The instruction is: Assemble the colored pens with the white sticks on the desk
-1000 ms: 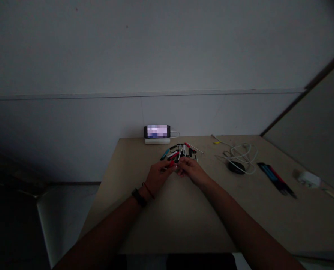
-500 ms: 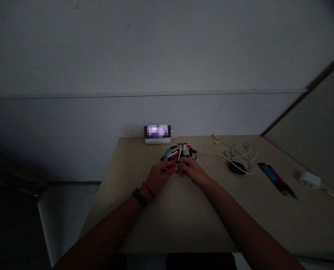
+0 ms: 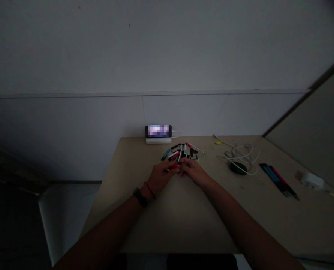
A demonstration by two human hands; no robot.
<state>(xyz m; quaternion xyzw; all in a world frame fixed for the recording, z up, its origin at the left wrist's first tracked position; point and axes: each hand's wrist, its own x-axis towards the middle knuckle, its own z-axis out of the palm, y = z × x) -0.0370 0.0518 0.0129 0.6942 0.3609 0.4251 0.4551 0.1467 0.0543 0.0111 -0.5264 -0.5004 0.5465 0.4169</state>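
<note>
Near the middle of the surface [image 3: 155, 217], just in front of a loose pile of pens and small parts [image 3: 185, 150], both hands meet over a small red piece [image 3: 175, 165]. The left hand [image 3: 161, 175] has its grip clamped on that piece, thumb and forefinger pressed together. The right hand [image 3: 194, 172] brings its bent fingertips right beside it, where a small dark bit shows; I cannot tell whether its grip is closed on anything. Compared with a second ago, the whole view sits slightly further right, and the red piece seems a little nearer the right fingertips. Both forearms keep nearly the same pose, and the pile looks unchanged. Behind it, the phone [image 3: 158, 131] leans above a white block [image 3: 158, 141]. To the right, a white cable [image 3: 251, 161] loops around a black mouse [image 3: 238, 168], with several long pens [image 3: 273, 178] beyond it
</note>
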